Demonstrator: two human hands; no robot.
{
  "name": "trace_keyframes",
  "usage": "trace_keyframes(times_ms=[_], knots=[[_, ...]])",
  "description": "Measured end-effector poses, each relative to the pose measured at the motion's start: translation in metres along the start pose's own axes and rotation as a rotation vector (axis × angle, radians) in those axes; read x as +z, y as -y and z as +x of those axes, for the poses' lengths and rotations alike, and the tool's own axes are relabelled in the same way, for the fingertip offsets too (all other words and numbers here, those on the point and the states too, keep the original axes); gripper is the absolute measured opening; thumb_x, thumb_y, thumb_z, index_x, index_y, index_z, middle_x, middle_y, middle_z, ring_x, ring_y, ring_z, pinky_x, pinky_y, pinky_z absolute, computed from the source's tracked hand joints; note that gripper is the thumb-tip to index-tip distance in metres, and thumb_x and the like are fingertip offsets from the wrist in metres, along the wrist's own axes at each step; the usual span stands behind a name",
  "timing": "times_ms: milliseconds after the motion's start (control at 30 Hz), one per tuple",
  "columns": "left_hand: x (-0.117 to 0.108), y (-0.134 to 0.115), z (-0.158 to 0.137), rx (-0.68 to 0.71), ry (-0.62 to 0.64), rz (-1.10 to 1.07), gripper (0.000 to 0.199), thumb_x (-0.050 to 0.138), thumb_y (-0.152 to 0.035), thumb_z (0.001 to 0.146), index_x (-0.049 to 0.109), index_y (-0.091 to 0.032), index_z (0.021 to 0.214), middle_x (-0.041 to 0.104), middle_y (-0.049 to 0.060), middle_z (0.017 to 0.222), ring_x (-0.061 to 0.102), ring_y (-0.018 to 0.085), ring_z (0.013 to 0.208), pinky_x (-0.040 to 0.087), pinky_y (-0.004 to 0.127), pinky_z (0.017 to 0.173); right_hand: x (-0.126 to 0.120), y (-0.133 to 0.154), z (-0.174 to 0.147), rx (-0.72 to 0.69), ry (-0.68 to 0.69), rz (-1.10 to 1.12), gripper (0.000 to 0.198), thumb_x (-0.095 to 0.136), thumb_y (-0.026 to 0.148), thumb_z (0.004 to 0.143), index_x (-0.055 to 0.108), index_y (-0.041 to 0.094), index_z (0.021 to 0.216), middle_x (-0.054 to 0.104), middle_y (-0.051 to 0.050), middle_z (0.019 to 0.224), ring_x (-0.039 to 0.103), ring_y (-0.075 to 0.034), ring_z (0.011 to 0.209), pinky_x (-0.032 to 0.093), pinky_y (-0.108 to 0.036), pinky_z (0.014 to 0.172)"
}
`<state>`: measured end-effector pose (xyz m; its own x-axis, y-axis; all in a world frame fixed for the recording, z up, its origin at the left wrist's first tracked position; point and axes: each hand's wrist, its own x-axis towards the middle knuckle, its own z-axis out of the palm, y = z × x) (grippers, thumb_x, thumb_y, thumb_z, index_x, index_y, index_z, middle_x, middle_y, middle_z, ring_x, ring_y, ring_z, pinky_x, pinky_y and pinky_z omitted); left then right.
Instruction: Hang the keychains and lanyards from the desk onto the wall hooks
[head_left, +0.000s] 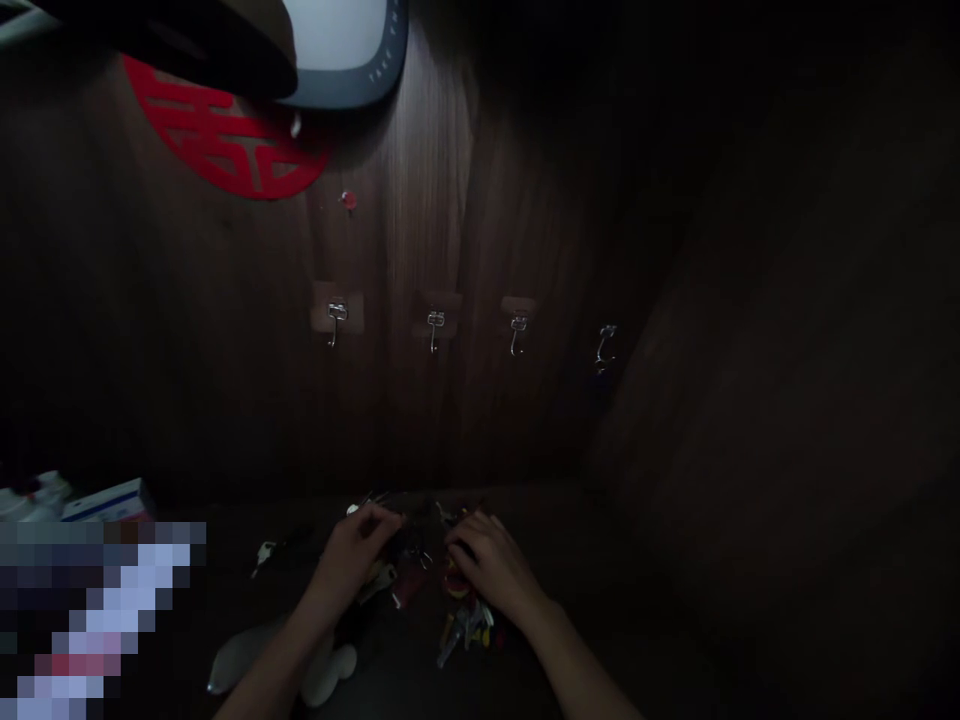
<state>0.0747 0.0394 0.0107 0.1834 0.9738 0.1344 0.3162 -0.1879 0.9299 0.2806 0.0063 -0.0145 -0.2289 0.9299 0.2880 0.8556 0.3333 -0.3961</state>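
Left hand (361, 540), right hand (486, 558), dim light: snag risk.
Left fingertips look near each other, right fingers curled; can't tell if either clamps anything. Dark-red flat piece (409, 587), thin silver loop (428, 565) between hands; crowding could snag a pull. Small clear-and-yellow pieces (465, 632) beside right wrist could get swept off.

Wall (480, 240) is dark brown, wood-grained; cut-out disc (225, 125), red; hooks (436, 320), silver; box (112, 500), white with blue stripe; small items (471, 632) show yellow and red.
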Motion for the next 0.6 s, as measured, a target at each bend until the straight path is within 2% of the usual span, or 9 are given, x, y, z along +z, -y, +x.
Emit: trace_keyframes(times_ms=[167,367,467,600], knots=[[-0.012,-0.004,-0.018,-0.265,-0.036,-0.365,0.035,0.061,-0.048,0.073,0.069,-0.016,0.082,0.074,0.004,0.084,0.067,0.021,0.079,0.051,0.027,0.066,0.002,0.001,0.001,-0.020,-0.060,-0.005,0.016,0.051,0.016,0.088,0.065,0.024,0.087,0.067,-0.001,0.090,0.057,-0.019,0.092,0.037,-0.033,0.081],[-0.006,0.000,-0.026,-0.412,-0.012,-0.824,0.017,0.068,-0.028,0.075,0.070,-0.015,0.085,0.074,0.007,0.090,0.068,0.018,0.083,0.053,0.025,0.072,0.005,0.016,0.000,-0.113,-0.209,0.065,0.020,0.047,0.014,0.088,0.062,0.025,0.096,0.068,-0.003,0.090,0.059,-0.020,0.088,0.040,-0.035,0.079],[-0.001,0.003,-0.025,-0.435,-0.005,-0.911,0.010,0.067,-0.024,0.076,0.070,-0.015,0.081,0.074,0.007,0.088,0.068,0.017,0.081,0.054,0.025,0.071,0.007,0.026,-0.003,-0.210,-0.270,0.121,0.028,0.046,0.012,0.088,0.056,0.026,0.111,0.068,-0.004,0.099,0.060,-0.020,0.092,0.041,-0.037,0.084],[0.003,0.004,-0.027,-0.462,-0.013,-0.914,0.006,0.065,-0.021,0.078,0.069,-0.016,0.078,0.075,0.006,0.089,0.069,0.015,0.081,0.053,0.024,0.074,0.009,0.033,-0.006,-0.401,-0.267,0.136,0.044,0.046,0.011,0.088,0.044,0.031,0.128,0.066,-0.005,0.106,0.060,-0.019,0.095,0.044,-0.037,0.084]])
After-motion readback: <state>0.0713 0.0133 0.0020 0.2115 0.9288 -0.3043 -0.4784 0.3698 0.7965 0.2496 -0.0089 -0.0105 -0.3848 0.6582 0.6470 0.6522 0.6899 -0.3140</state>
